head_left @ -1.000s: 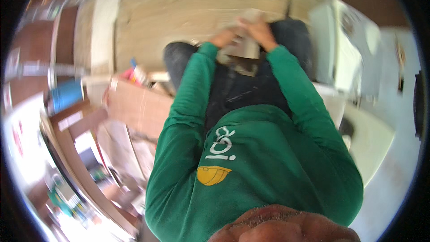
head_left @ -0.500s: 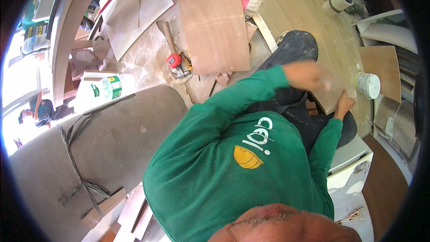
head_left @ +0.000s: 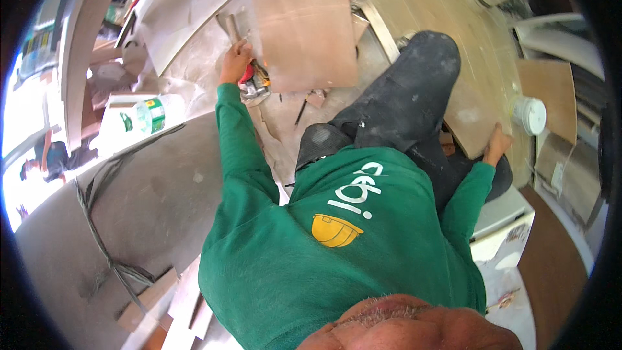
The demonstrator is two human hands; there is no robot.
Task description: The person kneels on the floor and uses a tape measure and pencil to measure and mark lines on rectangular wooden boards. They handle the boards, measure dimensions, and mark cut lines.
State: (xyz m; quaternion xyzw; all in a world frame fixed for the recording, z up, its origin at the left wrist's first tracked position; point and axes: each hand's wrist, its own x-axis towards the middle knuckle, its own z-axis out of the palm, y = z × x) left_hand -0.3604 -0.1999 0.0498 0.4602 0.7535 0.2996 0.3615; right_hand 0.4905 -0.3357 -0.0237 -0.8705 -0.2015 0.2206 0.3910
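My left hand (head_left: 236, 61) is stretched out at the left, its fingers curled round the wooden handle of a hammer (head_left: 231, 27), which shows beyond the hand. Partly hidden beside it lies a red tape measure (head_left: 246, 74), with an orange-and-black tool (head_left: 262, 75) next to that. Over at the right, my right hand (head_left: 497, 145) grips the near edge of a thin wooden board (head_left: 472, 115). That board lies against my dark-trousered leg, and its underside is hidden.
A large plywood sheet (head_left: 301, 26) lies ahead of me. A thick grey roll (head_left: 142, 188) tied with cord fills the left. A white bucket (head_left: 529, 116) stands near my right hand, beside a leaning panel (head_left: 551, 94). A clear bottle (head_left: 151, 115) sits beyond the roll.
My left hand has swung from above the small board across to the left and closed on the hammer's handle. My right hand has stayed at the board's edge.
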